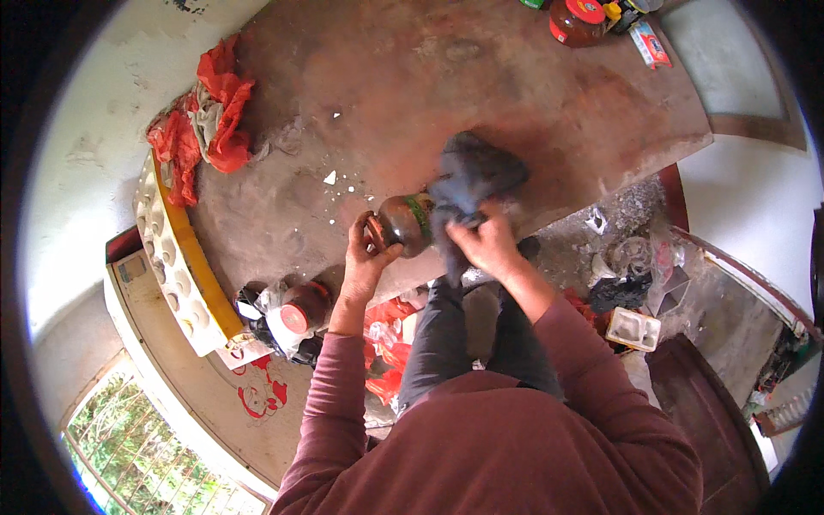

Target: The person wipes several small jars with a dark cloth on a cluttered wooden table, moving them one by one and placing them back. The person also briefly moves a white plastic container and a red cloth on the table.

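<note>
My left hand (368, 256) grips a glass jar (400, 222) at its reddish lid end. The jar is tilted onto its side above the near edge of the brown tabletop (412, 84), and a green label shows on its far part. In my right hand (487, 239) is a dark grey cloth (477, 168), bunched against the jar's other end and blurred. The cloth hides that end of the jar. White crumbs (330, 177) lie on the tabletop just beyond the jar.
A red plastic bag (222, 103) lies crumpled at the left. Beside it stands a white dimpled tray (174, 257). Another red-lidded jar (308, 308) sits left of my left forearm. Jars (576, 22) and a packet (650, 45) stand far right. Litter (621, 290) covers the floor at right.
</note>
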A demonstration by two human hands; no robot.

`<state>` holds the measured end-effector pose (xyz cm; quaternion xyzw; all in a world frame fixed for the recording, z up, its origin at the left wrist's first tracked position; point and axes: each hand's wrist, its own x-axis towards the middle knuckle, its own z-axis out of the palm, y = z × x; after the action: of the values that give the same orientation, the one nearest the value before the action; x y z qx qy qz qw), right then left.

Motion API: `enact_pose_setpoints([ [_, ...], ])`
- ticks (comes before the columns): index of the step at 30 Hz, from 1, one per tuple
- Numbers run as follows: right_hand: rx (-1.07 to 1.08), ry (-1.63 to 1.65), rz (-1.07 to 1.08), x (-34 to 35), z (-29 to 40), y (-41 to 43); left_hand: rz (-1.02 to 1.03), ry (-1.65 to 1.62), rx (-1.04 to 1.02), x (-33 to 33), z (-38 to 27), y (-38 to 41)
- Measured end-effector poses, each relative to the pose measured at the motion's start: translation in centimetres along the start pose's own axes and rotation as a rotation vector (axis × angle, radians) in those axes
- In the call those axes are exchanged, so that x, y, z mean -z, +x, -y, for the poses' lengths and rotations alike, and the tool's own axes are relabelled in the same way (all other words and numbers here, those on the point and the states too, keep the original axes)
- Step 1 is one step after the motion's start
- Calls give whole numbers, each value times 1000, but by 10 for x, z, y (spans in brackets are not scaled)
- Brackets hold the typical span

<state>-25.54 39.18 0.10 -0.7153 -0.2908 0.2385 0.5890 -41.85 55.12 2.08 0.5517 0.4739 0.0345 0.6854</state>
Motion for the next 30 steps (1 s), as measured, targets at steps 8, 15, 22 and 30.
enact_pose_setpoints([
  [8,47,-465,-28,-62,11,25,27,624,-421,-3,5,0],
  [15,-432,-500,320,-46,4,70,215,767,-570,-10,-24,-10],
  [22,-235,-385,22,-48,-46,44,150,295,-233,1,-4,-15],
  [30,-76,36,-144,-17,-34,15,108,118,144,6,-12,-19],
])
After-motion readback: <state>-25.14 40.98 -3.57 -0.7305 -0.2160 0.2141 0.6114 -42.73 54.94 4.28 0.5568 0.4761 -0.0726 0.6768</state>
